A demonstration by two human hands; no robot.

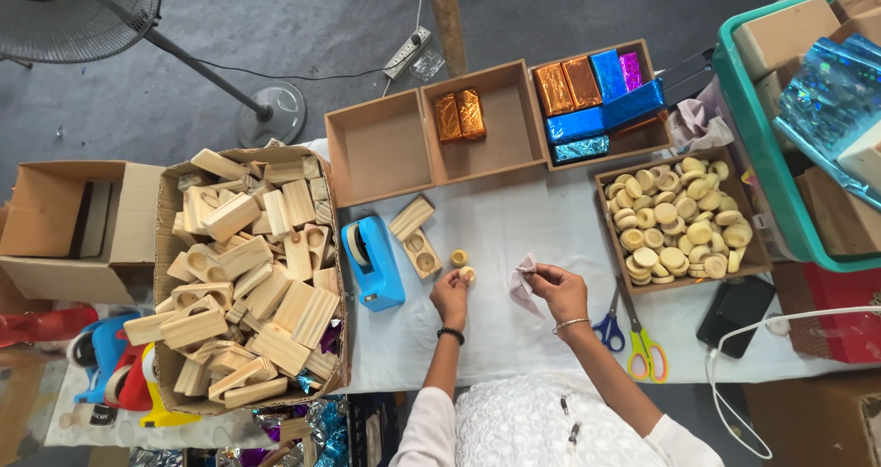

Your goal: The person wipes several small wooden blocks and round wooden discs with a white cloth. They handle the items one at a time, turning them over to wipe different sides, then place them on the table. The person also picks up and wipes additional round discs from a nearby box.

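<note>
- Head view, looking down on a table covered with a white cloth (514, 219).
- The left hand (451, 295) pinches a small round pale wooden disc (467, 273) between its fingertips, holding it just above the cloth.
- A second small round wooden disc (459, 258) lies on the cloth just beyond those fingers.
- The right hand (557, 288) holds a small crumpled piece of pale pink cloth (523, 282) between thumb and fingers; the cloth hangs toward the left hand, close to it but apart.
- Beyond the left fingers lie two pale wooden blocks (416, 236), one with round hollows.
- To the left of the left fingers stands a blue tape dispenser (372, 262), and past it a cardboard box heaped with pale wooden blocks (246, 274).
- To the right of the right fingers lie blue-handled scissors (609, 325) and yellow-handled scissors (645, 348).
- Beyond the right fingers sits a wooden tray full of round wooden discs (677, 221).
</note>
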